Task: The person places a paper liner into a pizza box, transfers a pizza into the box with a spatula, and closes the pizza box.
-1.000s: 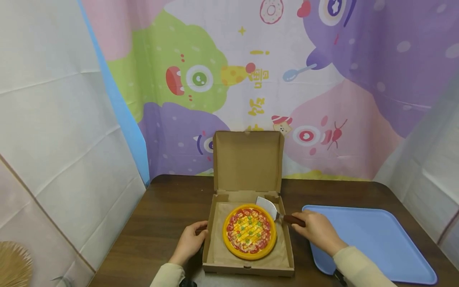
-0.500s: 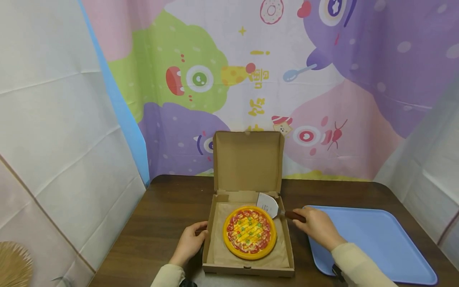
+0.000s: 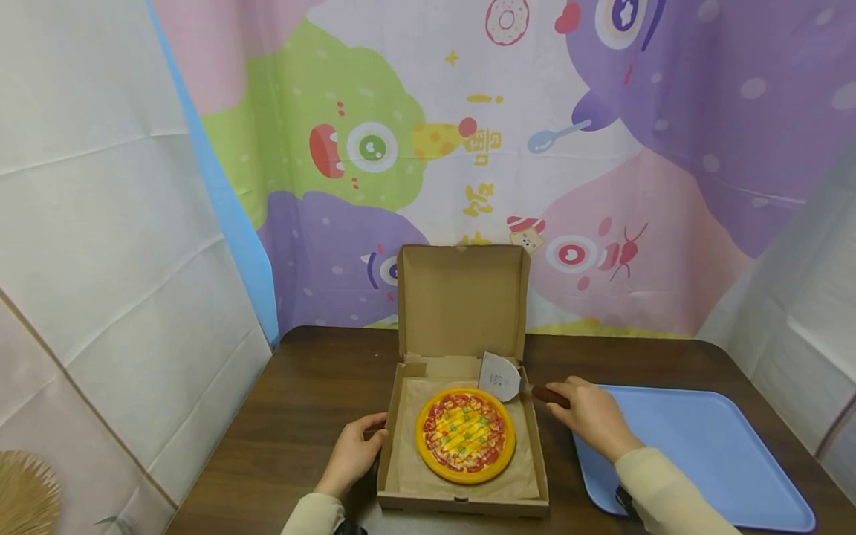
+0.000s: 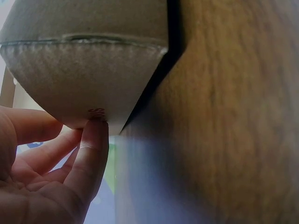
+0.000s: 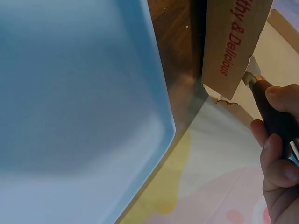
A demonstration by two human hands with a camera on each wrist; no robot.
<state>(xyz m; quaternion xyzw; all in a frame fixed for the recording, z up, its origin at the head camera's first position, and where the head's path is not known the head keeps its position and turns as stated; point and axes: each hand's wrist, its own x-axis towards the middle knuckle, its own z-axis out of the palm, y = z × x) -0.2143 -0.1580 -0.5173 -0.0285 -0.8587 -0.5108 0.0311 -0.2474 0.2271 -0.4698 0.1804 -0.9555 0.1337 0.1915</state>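
Brown cardboard box (image 3: 498, 507) open, our left fingers (image 4: 88, 151) loosely touch it, right fingers (image 5: 274, 150) grip a metal spatula (image 3: 498, 377); round, yellow-rimmed pizza (image 3: 466, 435) lies unlifted.

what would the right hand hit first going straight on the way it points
Probably the right wall of the cardboard box, though the right hand may sit high enough to clear it.

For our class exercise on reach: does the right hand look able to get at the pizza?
Probably yes: the lid stands open, and the right hand holds the spatula close to the pizza. Only the low cardboard side seems to stand between hand and pizza.
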